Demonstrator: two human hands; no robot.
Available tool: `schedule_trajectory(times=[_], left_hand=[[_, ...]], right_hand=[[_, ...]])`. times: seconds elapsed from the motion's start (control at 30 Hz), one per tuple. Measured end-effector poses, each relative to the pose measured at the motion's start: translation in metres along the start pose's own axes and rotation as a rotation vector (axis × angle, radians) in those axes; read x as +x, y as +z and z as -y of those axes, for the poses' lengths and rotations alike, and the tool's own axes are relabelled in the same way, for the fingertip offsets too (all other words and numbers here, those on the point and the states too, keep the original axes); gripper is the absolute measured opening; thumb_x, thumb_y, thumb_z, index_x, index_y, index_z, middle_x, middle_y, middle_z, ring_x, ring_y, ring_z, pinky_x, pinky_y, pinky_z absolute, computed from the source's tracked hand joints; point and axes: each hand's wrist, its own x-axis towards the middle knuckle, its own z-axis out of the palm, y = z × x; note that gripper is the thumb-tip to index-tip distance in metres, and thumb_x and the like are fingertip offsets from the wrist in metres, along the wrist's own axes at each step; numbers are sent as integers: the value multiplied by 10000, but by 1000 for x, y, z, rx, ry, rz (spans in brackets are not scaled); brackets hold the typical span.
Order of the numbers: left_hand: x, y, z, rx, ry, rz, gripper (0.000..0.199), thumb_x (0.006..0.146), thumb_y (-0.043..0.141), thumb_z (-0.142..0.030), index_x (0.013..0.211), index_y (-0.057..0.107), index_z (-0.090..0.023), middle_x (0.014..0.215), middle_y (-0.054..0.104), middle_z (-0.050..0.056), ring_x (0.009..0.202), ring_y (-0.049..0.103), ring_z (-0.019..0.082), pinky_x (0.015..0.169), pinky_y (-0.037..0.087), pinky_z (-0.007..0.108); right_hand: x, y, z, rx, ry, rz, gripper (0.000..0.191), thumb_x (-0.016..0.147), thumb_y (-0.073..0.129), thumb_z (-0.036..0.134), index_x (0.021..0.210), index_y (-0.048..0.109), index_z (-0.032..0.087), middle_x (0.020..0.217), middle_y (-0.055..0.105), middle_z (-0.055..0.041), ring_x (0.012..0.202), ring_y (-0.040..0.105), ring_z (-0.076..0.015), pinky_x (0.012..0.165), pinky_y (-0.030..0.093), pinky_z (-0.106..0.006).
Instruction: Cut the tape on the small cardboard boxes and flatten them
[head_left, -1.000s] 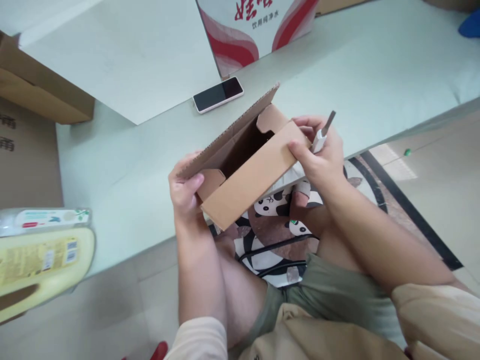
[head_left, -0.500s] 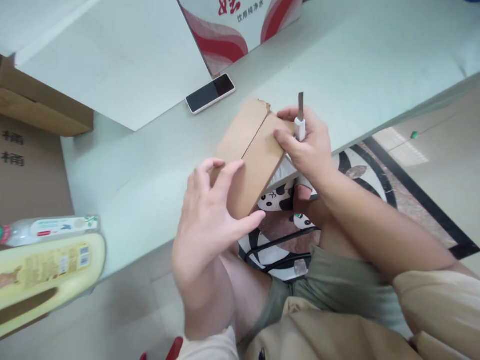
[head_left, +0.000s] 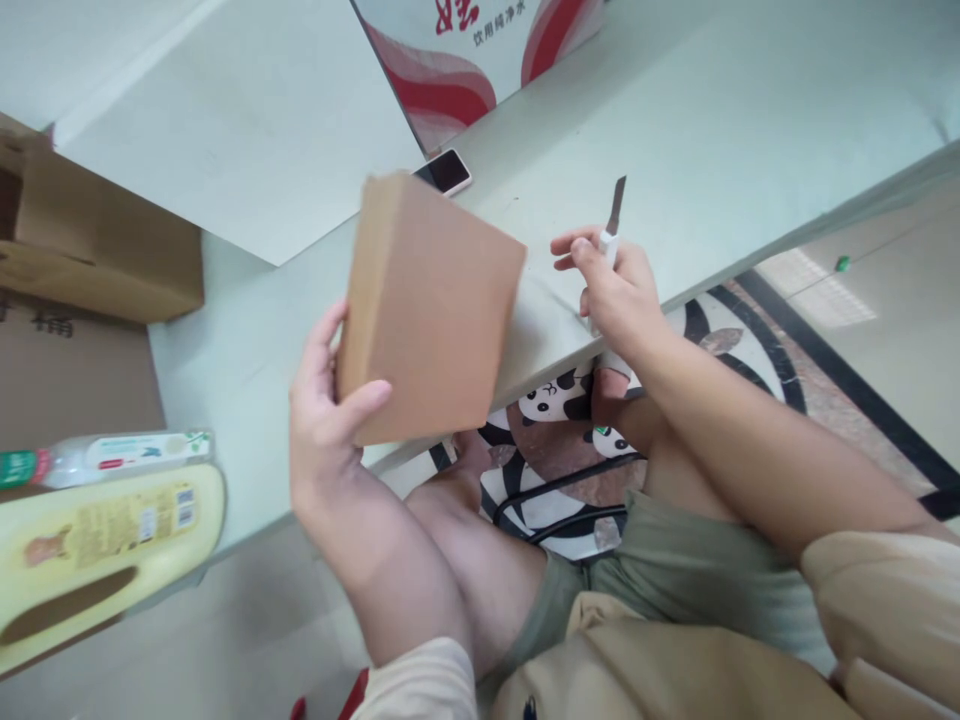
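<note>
A brown cardboard box (head_left: 442,310) is tilted up over the table's front part, its broad face toward the camera. My left hand (head_left: 330,420) grips its lower left edge, with the thumb on the front and the fingers behind. To the right, my right hand (head_left: 619,290) is apart from the box and holds a white-handled cutter (head_left: 610,240), its blade pointing up. Part of a phone (head_left: 450,172) shows on the table behind the box.
A large white box (head_left: 225,120) and a red-and-white carton (head_left: 465,70) stand at the back. Cardboard boxes (head_left: 112,230), a clear bottle (head_left: 142,450) and a yellow bottle (head_left: 165,520) are on the left. The pale table (head_left: 712,130) extends right.
The box has been lifted and turned by my left hand, moving left, and now partly covers the phone. My right hand has let go of the box and keeps the cutter.
</note>
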Motion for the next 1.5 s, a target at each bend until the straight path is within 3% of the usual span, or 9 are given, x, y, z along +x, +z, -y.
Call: schedule_trajectory(times=[0.1, 0.2, 0.3, 0.4, 0.6, 0.9, 1.23, 1.4, 1.5], left_hand=[[0, -6, 25, -312, -140, -194, 504, 638, 824, -421, 1121, 715, -329, 1253, 695, -3, 1203, 626, 258, 921, 555, 334], [-2, -1, 41, -474, -391, -203, 343, 679, 755, -449, 957, 710, -255, 1067, 739, 21, 958, 701, 203, 706, 561, 273], [0, 7, 45, -532, -356, -181, 269, 697, 722, -428, 882, 692, -236, 982, 749, 38, 942, 708, 206, 696, 568, 263], [5, 15, 50, -554, -335, -171, 226, 686, 725, -409, 817, 678, -230, 873, 739, 60, 888, 707, 234, 646, 571, 289], [12, 29, 59, -558, -419, -248, 306, 658, 745, -418, 884, 691, -219, 851, 710, 47, 741, 656, 185, 544, 503, 251], [3, 29, 38, -406, -243, -173, 704, 724, 536, -863, 1016, 670, -236, 950, 694, 104, 1016, 670, 275, 662, 533, 285], [10, 27, 50, -372, -297, -166, 446, 711, 813, -349, 1140, 726, -265, 1251, 715, 50, 1029, 695, 190, 624, 501, 208], [8, 33, 57, -337, -326, -129, 390, 721, 828, -404, 1072, 758, -249, 1212, 750, 55, 1075, 706, 226, 681, 533, 252], [4, 37, 59, -372, -382, -143, 465, 711, 804, -584, 1016, 767, -234, 1149, 773, 65, 1092, 709, 252, 664, 554, 257]], right_hand=[[-3, 8, -5, -1, 80, 53, 572, 900, 515, 735, 930, 730, 206, 939, 709, -69, 925, 684, -196, 662, 595, -291], [-8, 18, -5, 4, 148, 141, 617, 881, 511, 765, 1018, 750, 213, 1010, 734, -83, 964, 693, -220, 607, 586, -286], [-11, 23, -1, 31, 99, 248, 605, 903, 503, 736, 1183, 727, 249, 1135, 750, -73, 1095, 690, -246, 832, 626, -391], [-11, 22, 2, 57, -4, 321, 611, 922, 489, 714, 1295, 681, 269, 1321, 706, -57, 1288, 625, -263, 1127, 496, -492], [-11, 16, 2, 129, -36, 302, 633, 920, 502, 711, 1402, 595, 311, 1507, 577, -40, 1416, 524, -257, 1220, 404, -506], [-10, 8, 5, -33, -133, 338, 480, 913, 571, 642, 1213, 727, 300, 1546, 526, -72, 1463, 465, -307, 1254, 301, -586], [-14, 17, -4, -57, -134, 341, 527, 918, 550, 648, 1332, 654, 339, 1654, 375, -23, 1529, 367, -289, 1272, 307, -536], [-15, 23, -9, 46, -57, 349, 761, 925, 497, 700, 1581, 344, 344, 1622, 436, -47, 1512, 404, -260, 1271, 307, -538], [-15, 21, -5, 51, -21, 400, 735, 934, 492, 691, 1552, 418, 300, 1625, 432, -50, 1523, 388, -268, 1290, 274, -513]])
